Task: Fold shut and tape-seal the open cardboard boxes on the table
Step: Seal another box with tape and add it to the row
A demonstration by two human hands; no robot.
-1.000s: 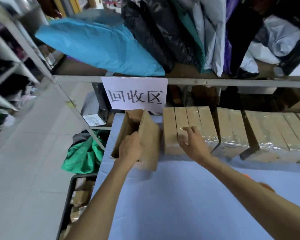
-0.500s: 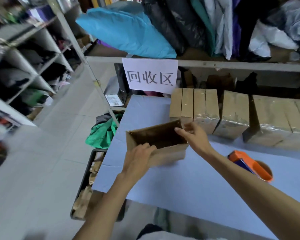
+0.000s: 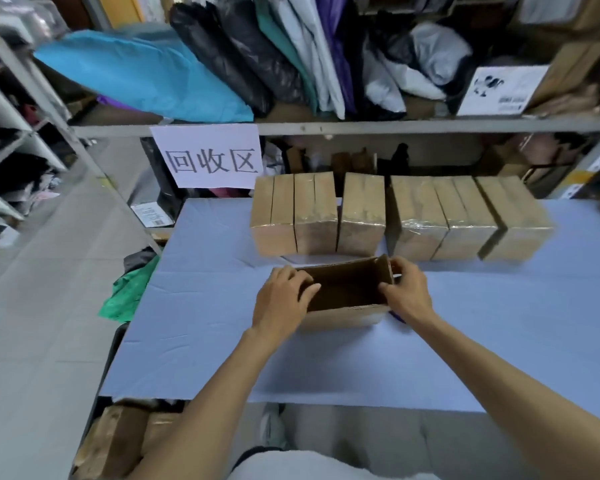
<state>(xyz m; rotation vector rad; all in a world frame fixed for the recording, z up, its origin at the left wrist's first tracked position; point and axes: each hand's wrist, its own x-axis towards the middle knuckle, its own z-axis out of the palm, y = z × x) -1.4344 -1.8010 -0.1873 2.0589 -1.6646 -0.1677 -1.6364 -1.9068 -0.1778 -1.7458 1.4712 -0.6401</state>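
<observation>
Clamped at both ends: left grip (image 3: 284,299) and right grip (image 3: 407,289) curl over the end walls of the open brown cardboard box (image 3: 343,315), mid blue desk (image 3: 205,341), just near of the taped boxes (image 3: 361,216). Looks light with bendy walls, so I'd hold it near the corners.

your left hand (image 3: 281,299) and right hand (image 3: 407,292) bare, both your forearms (image 3: 499,368) uncovered, your white top (image 3: 309,467) low in view, dark trim (image 3: 253,453) at its sleeve edge
</observation>
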